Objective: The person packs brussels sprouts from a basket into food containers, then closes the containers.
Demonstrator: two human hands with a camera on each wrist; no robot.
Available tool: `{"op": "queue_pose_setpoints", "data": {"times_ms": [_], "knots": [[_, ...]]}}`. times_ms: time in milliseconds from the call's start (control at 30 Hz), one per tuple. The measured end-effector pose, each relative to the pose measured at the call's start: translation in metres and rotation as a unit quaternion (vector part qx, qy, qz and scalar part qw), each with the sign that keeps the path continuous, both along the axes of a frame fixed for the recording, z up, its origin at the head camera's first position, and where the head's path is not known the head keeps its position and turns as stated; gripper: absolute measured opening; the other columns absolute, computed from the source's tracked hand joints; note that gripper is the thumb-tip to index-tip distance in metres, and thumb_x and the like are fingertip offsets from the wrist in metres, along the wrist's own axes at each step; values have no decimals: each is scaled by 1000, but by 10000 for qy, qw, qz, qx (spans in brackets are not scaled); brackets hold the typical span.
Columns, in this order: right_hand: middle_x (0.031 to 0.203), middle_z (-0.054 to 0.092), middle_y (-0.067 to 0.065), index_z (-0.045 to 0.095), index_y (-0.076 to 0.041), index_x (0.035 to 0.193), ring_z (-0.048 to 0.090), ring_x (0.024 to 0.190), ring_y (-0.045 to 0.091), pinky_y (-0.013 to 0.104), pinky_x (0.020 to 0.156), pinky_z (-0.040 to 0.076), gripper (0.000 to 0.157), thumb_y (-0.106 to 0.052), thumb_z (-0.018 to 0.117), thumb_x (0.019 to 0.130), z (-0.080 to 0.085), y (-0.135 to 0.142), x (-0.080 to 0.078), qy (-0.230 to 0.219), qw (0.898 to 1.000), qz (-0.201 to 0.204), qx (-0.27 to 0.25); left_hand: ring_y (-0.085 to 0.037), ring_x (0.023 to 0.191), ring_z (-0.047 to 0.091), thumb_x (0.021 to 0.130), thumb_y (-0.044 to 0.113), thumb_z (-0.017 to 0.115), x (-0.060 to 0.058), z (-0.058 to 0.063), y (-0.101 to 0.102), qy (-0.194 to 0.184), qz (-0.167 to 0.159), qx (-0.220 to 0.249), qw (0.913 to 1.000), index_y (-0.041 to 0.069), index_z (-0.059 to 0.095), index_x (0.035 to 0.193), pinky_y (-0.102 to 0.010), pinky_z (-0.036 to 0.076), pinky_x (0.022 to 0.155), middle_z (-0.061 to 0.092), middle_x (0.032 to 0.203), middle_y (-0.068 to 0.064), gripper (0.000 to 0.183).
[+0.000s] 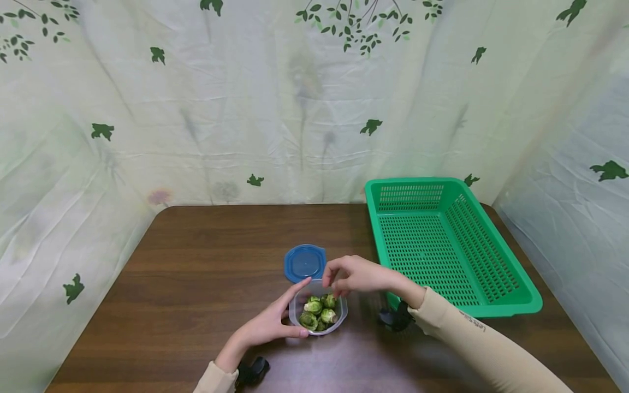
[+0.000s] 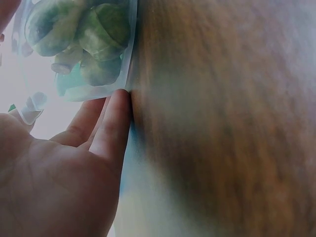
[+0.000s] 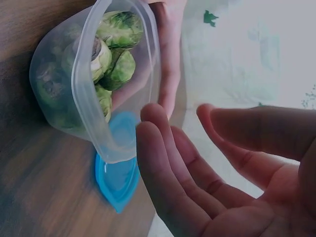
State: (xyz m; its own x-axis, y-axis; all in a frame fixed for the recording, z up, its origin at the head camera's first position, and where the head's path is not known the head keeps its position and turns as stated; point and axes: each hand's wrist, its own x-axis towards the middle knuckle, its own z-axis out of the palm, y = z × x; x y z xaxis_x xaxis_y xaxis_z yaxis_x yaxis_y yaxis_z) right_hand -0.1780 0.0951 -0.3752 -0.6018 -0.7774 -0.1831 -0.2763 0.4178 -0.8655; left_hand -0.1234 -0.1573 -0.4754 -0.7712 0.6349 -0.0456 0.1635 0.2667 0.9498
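Observation:
A small clear plastic container (image 1: 342, 316) holding several green Brussels sprouts (image 1: 312, 307) stands on the table. My left hand (image 1: 269, 325) holds it from the left, thumb at the near side and fingers along the far side. In the left wrist view, fingertips (image 2: 117, 106) touch the container wall (image 2: 94, 93). Over the container's far right rim hovers my right hand (image 1: 361, 274), its fingers loosely bent. The right wrist view shows a gap between thumb and fingers (image 3: 153, 148), with nothing held there. Just behind the container lies its blue lid (image 1: 304, 263).
A large green plastic basket (image 1: 417, 248) with slotted walls stands at the right of the brown wooden table (image 1: 196, 273), close to my right forearm. A pale curtain with leaf prints (image 1: 265, 109) hangs behind the table and along both sides.

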Motion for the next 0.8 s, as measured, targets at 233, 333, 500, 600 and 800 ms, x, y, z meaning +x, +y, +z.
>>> {"op": "queue_pose_setpoints", "data": {"times_ms": [233, 333, 500, 600, 800], "knots": [[87, 61, 12, 60, 3, 98, 65, 77, 30, 36, 67, 56, 9, 1, 53, 93, 2, 1, 4, 64, 9981, -498, -361, -26, 135, 31, 84, 20, 76, 0, -1, 0, 24, -67, 99, 9999, 19, 12, 155, -33, 37, 101, 20, 154, -12, 95], [90, 61, 14, 60, 3, 101, 65, 78, 30, 39, 67, 56, 12, -1, 53, 93, 1, 1, 6, 153, 9952, -792, -548, -28, 135, 32, 85, 19, 75, 0, -1, 0, 57, -110, 158, 9998, 19, 12, 154, -32, 37, 101, 19, 154, -14, 94], [92, 63, 17, 60, 0, 103, 65, 78, 32, 44, 68, 56, 12, -1, 53, 93, -1, -2, 11, 348, 9875, -1310, -801, -32, 134, 30, 85, 18, 74, 1, 1, 1, 197, -127, 198, 9995, 16, 13, 154, -34, 38, 100, 15, 155, -14, 92], [94, 62, 17, 60, 2, 104, 65, 79, 33, 40, 69, 56, 13, -2, 54, 93, -3, -4, 13, 493, 9814, -1621, -902, -33, 134, 28, 85, 18, 74, 0, 3, 2, 294, -143, 169, 9993, 13, 12, 154, -39, 38, 100, 14, 154, -14, 93], [104, 62, 17, 59, 4, 111, 63, 88, 26, 39, 75, 55, 19, -2, 54, 94, -6, -9, 16, 508, 9658, -2249, -1187, -34, 135, 28, 91, 15, 67, -4, 10, 0, 359, -34, 165, 9992, 12, 10, 154, -50, 38, 99, 17, 153, -18, 85]]}}
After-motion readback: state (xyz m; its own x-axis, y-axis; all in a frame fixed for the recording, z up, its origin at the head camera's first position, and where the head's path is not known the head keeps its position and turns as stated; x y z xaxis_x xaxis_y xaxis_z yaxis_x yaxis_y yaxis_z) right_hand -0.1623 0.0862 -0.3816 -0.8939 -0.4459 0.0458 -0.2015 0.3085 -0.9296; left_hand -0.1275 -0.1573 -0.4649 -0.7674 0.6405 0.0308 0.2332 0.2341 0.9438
